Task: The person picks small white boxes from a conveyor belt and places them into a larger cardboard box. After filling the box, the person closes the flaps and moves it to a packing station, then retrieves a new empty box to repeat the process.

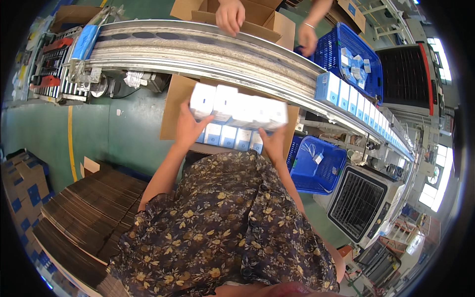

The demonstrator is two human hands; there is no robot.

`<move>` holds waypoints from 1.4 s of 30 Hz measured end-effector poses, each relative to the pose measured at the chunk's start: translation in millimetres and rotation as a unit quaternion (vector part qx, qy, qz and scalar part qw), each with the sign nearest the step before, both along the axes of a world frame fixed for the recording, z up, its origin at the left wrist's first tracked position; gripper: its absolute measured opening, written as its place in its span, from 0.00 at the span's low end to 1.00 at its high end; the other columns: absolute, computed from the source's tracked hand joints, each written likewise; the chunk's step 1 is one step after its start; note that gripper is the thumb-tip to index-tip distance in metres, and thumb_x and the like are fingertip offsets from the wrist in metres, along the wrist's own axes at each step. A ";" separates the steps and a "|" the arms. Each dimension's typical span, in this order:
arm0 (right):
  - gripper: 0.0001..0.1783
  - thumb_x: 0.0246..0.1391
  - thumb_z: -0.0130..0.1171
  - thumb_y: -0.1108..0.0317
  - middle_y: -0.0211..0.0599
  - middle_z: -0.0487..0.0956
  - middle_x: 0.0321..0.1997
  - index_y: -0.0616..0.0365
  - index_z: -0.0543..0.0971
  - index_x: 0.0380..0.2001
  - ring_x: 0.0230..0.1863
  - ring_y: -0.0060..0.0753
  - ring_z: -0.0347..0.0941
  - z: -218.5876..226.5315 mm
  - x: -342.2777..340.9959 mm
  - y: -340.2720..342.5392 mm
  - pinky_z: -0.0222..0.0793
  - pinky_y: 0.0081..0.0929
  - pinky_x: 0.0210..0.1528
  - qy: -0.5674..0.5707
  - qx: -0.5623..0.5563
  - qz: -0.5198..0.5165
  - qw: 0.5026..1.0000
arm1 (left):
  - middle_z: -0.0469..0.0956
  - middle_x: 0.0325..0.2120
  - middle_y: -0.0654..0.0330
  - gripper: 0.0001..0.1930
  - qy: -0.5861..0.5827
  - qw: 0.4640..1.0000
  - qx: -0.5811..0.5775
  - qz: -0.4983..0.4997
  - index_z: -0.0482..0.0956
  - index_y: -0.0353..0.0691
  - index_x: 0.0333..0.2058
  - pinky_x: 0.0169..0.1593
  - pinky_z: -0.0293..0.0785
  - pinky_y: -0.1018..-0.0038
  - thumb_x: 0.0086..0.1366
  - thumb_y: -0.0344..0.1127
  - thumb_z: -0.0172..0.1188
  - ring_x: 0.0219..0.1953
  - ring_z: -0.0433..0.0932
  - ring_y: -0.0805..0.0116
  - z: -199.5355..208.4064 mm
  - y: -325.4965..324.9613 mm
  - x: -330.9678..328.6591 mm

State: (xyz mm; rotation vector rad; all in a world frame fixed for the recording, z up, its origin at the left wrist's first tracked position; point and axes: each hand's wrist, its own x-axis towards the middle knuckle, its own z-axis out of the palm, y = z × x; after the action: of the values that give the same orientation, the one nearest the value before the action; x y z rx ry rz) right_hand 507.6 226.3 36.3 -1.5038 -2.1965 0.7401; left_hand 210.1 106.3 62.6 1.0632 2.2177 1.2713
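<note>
Between my two hands, a row of small white boxes [236, 105] is squeezed end to end, blurred by motion. My left hand [189, 126] is closed on the row's left end, and my right hand [273, 142] presses its right end. Beneath them is an open cardboard carton [173, 111], with its flaps spread. More white-and-blue boxes [227, 135] stand in a line inside it, on the side nearest me. The held row partly hides the carton's inside.
A conveyor [208, 52] runs across beyond the carton, with a line of blue-and-white boxes [352, 100] on its right part. Across it show a co-worker's hands [230, 16] and a blue crate [326, 47]. Another blue basket [316, 171] stands right; flattened cardboard [94, 208] is stacked left.
</note>
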 end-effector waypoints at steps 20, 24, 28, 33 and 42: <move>0.28 0.52 0.64 0.62 0.54 0.79 0.48 0.66 0.72 0.53 0.41 0.53 0.78 16.3 37.4 41.1 0.74 0.49 0.45 -0.329 0.190 0.076 0.922 | 0.80 0.38 0.49 0.14 0.187 0.957 -0.201 0.091 0.76 0.38 0.46 0.41 0.75 0.60 0.67 0.40 0.58 0.36 0.78 0.51 -74.8 -54.2 -142.0; 0.38 0.55 0.66 0.54 0.60 0.71 0.62 0.69 0.66 0.60 0.61 0.60 0.67 -29.7 128.4 -4.1 0.60 0.48 0.65 -0.105 -0.160 -0.159 0.969 | 0.76 0.49 0.44 0.27 -0.259 0.950 -0.106 -0.140 0.70 0.34 0.58 0.49 0.74 0.61 0.73 0.51 0.49 0.45 0.77 0.50 -50.0 -42.2 -96.6; 0.46 0.52 0.65 0.44 0.64 0.64 0.67 0.71 0.66 0.61 0.68 0.57 0.61 51.4 21.0 -53.0 0.56 0.42 0.70 -0.187 -0.073 0.310 0.929 | 0.67 0.59 0.33 0.39 0.014 0.894 -0.292 -0.340 0.44 0.31 0.71 0.63 0.67 0.61 0.73 0.49 0.49 0.63 0.68 0.45 -10.3 22.0 16.4; 0.54 0.45 0.69 0.39 0.57 0.69 0.65 0.68 0.63 0.64 0.66 0.57 0.65 31.2 -6.0 28.6 0.61 0.49 0.65 -0.235 -0.027 0.283 0.930 | 0.67 0.61 0.41 0.37 0.116 0.863 -0.345 -0.350 0.52 0.33 0.69 0.59 0.71 0.63 0.69 0.47 0.54 0.59 0.72 0.45 1.2 95.6 27.1; 0.49 0.48 0.73 0.72 0.50 0.67 0.63 0.72 0.54 0.67 0.61 0.41 0.68 -78.2 -3.4 16.5 0.67 0.35 0.62 0.356 -0.262 -0.031 0.897 | 0.53 0.71 0.55 0.37 0.316 0.899 -0.246 -0.179 0.56 0.44 0.70 0.71 0.46 0.46 0.66 0.49 0.57 0.73 0.49 0.50 -23.8 18.1 14.4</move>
State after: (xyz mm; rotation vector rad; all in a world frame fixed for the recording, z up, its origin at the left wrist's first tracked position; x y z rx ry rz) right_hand 504.2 242.8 -42.0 -1.2092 -1.4439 1.6465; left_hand 224.5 124.3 38.9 1.7133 2.4039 0.1767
